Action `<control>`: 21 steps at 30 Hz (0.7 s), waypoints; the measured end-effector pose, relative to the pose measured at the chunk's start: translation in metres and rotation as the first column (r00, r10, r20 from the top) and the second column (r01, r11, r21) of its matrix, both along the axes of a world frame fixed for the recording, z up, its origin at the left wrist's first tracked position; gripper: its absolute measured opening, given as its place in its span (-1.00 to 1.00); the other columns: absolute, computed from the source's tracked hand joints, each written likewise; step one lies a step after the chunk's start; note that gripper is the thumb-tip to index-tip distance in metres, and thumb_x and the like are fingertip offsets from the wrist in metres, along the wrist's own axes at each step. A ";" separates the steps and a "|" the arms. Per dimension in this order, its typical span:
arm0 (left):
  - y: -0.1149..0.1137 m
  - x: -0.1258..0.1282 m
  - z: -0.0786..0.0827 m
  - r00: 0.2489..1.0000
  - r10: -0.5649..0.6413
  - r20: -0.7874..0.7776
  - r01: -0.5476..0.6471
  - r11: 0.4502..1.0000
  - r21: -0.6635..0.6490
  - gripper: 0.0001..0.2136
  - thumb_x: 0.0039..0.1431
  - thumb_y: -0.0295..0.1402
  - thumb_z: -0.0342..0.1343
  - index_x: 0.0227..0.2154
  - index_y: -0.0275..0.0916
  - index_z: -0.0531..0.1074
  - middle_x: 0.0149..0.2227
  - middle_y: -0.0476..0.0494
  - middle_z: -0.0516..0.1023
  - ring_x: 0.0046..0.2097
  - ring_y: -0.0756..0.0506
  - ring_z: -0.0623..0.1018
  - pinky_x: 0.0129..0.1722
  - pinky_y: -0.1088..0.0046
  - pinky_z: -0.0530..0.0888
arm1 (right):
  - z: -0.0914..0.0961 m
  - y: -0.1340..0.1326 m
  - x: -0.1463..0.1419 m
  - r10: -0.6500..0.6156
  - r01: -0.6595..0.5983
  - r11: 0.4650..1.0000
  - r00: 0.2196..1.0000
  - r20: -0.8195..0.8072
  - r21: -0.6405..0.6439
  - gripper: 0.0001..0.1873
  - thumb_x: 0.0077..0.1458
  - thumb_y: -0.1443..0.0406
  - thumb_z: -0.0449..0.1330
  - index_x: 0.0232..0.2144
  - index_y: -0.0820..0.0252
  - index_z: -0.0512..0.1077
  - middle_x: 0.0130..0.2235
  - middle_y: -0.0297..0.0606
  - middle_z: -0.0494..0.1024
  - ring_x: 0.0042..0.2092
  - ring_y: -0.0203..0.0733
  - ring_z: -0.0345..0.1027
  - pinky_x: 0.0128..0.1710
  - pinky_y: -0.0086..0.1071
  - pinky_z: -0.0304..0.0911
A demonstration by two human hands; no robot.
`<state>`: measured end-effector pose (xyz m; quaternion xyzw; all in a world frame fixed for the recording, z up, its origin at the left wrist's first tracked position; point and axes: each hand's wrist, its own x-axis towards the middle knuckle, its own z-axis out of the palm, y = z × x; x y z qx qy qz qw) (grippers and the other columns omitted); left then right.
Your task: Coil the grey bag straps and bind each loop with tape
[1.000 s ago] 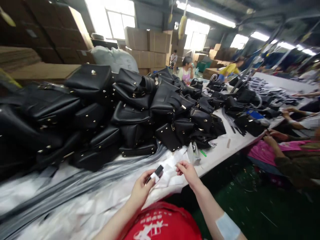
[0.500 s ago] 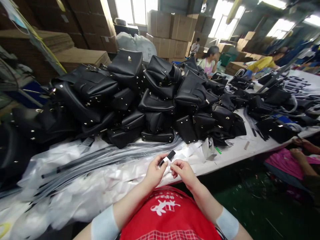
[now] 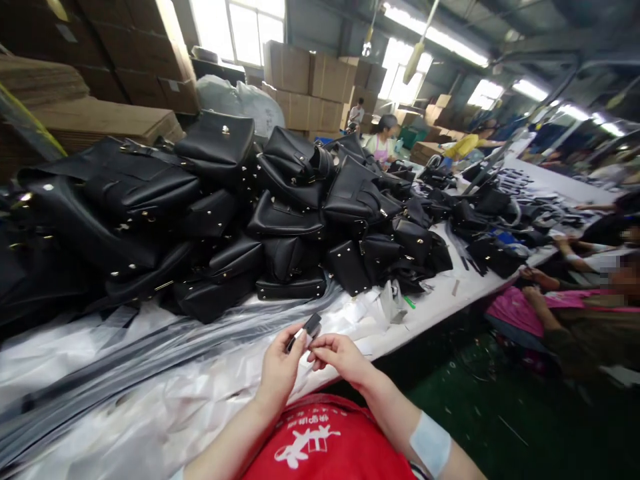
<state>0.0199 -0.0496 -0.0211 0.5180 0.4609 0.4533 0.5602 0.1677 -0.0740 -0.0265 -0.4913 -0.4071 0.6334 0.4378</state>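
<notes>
My left hand [image 3: 281, 365] is closed around a small black strip [image 3: 313, 325] with a white part near its middle, perhaps a wrapping. The strip's dark end sticks out beyond my fingers. Close beside it, my right hand [image 3: 341, 358] is pinched at the white part; whatever lies between those fingertips is too small to make out. Both hands are just above the near edge of the white table [image 3: 425, 300], in front of my red apron [image 3: 325, 440]. Beyond them rises a big pile of black handbags [image 3: 290, 213] with metal studs.
Clear plastic and white wrapping [image 3: 165, 387] cover the table at left. A small green object [image 3: 409, 302] lies right of my hands. A person in pink [image 3: 515, 310] sits along the table at right. Cardboard boxes [image 3: 330, 77] are stacked behind the bags.
My view has turned to the right, so the bags and hands sit further left in the picture. My left hand still holds the black strip, with my right fingers close against it.
</notes>
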 end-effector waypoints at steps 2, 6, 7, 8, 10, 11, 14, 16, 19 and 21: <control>-0.001 -0.002 0.002 0.994 -0.024 -0.103 0.036 0.993 0.114 -0.64 0.16 -0.10 0.05 -0.15 -0.27 0.47 -0.17 -0.21 0.57 -0.14 -0.16 0.54 -0.09 0.29 0.45 | 0.001 0.002 -0.001 -0.032 0.032 0.999 0.999 -0.010 0.006 -0.59 -0.17 0.05 0.34 -0.42 0.30 0.50 -0.45 -0.25 0.56 -0.51 -0.35 0.38 -0.47 -0.47 0.23; -0.004 0.001 0.004 0.962 -0.039 -0.272 0.131 0.936 0.328 -0.70 0.21 -0.14 0.00 -0.13 -0.17 0.47 -0.17 -0.14 0.55 -0.14 -0.14 0.53 -0.07 0.28 0.46 | -0.002 0.007 -0.003 -0.120 0.120 0.993 0.993 -0.011 -0.004 -0.59 -0.20 0.03 0.34 -0.51 0.31 0.51 -0.55 -0.28 0.49 -0.55 -0.34 0.34 -0.52 -0.47 0.20; -0.005 0.002 0.005 0.954 -0.036 -0.299 0.154 0.910 0.384 -0.71 0.20 -0.15 0.01 -0.13 -0.16 0.47 -0.15 -0.14 0.54 -0.12 -0.15 0.53 -0.07 0.29 0.47 | -0.002 0.008 -0.002 -0.149 0.149 0.989 0.989 -0.012 -0.018 -0.57 -0.23 0.02 0.36 -0.54 0.31 0.51 -0.58 -0.30 0.46 -0.57 -0.34 0.32 -0.54 -0.46 0.19; -0.006 0.005 0.005 0.946 -0.033 -0.324 0.180 0.882 0.436 -0.72 0.19 -0.15 0.02 -0.14 -0.14 0.47 -0.11 -0.15 0.52 -0.08 -0.15 0.52 -0.07 0.29 0.47 | -0.003 0.009 -0.002 -0.177 0.177 0.984 0.984 -0.011 -0.033 -0.57 -0.27 0.01 0.37 -0.57 0.31 0.50 -0.61 -0.31 0.44 -0.59 -0.34 0.29 -0.56 -0.46 0.18; -0.007 0.009 0.003 0.930 -0.023 -0.367 0.221 0.832 0.508 -0.73 0.17 -0.17 0.05 -0.13 -0.13 0.48 -0.04 -0.18 0.47 -0.01 -0.17 0.49 -0.05 0.28 0.48 | -0.002 0.007 0.001 -0.232 0.231 0.972 0.973 -0.016 -0.045 -0.57 -0.34 0.03 0.41 -0.60 0.30 0.48 -0.63 -0.35 0.40 -0.62 -0.36 0.23 -0.58 -0.44 0.15; -0.006 0.012 0.001 0.924 -0.012 -0.382 0.228 0.819 0.527 -0.73 0.16 -0.17 0.06 -0.12 -0.12 0.48 -0.02 -0.19 0.45 0.01 -0.18 0.48 -0.05 0.27 0.49 | 0.000 0.006 0.004 -0.249 0.248 0.968 0.968 -0.037 -0.033 -0.58 -0.37 0.05 0.42 -0.60 0.29 0.48 -0.63 -0.36 0.40 -0.61 -0.36 0.22 -0.56 -0.43 0.16; -0.001 0.018 -0.008 0.908 0.023 -0.419 0.229 0.809 0.541 -0.71 0.17 -0.16 0.03 -0.10 -0.11 0.47 -0.02 -0.19 0.45 0.03 -0.19 0.48 0.00 0.18 0.47 | 0.001 -0.003 0.013 -0.288 0.300 0.953 0.941 -0.180 0.044 -0.63 -0.37 0.14 0.44 -0.51 0.27 0.50 -0.51 -0.34 0.46 -0.44 -0.29 0.32 -0.34 -0.37 0.23; 0.002 0.022 -0.015 0.888 0.003 -0.459 0.272 0.802 0.532 -0.70 0.17 -0.15 0.03 -0.09 -0.08 0.48 0.01 -0.19 0.45 0.05 -0.21 0.47 0.04 0.13 0.45 | -0.005 -0.009 0.023 -0.306 0.326 0.944 0.923 -0.235 0.054 -0.63 -0.35 0.19 0.43 -0.44 0.25 0.50 -0.43 -0.33 0.48 -0.32 -0.23 0.35 -0.22 -0.35 0.22; 0.006 0.025 -0.022 0.855 -0.071 -0.514 0.357 0.800 0.483 -0.69 0.18 -0.16 0.02 -0.07 -0.06 0.48 0.06 -0.17 0.43 0.08 -0.20 0.46 0.06 0.15 0.44 | -0.030 -0.015 0.048 -0.382 0.383 0.924 0.920 -0.090 -0.010 -0.64 -0.31 0.21 0.41 -0.40 0.25 0.49 -0.42 -0.34 0.48 -0.30 -0.19 0.35 -0.23 -0.34 0.22; 0.011 0.024 -0.027 0.843 -0.087 -0.530 0.363 0.820 0.443 -0.68 0.18 -0.16 0.01 -0.05 -0.07 0.48 0.07 -0.16 0.44 0.10 -0.19 0.45 0.09 0.16 0.41 | -0.052 -0.015 0.077 -0.484 0.486 0.874 0.868 0.112 0.014 -0.71 -0.24 0.20 0.36 -0.43 0.25 0.48 -0.43 -0.32 0.47 -0.33 -0.18 0.34 -0.27 -0.33 0.23</control>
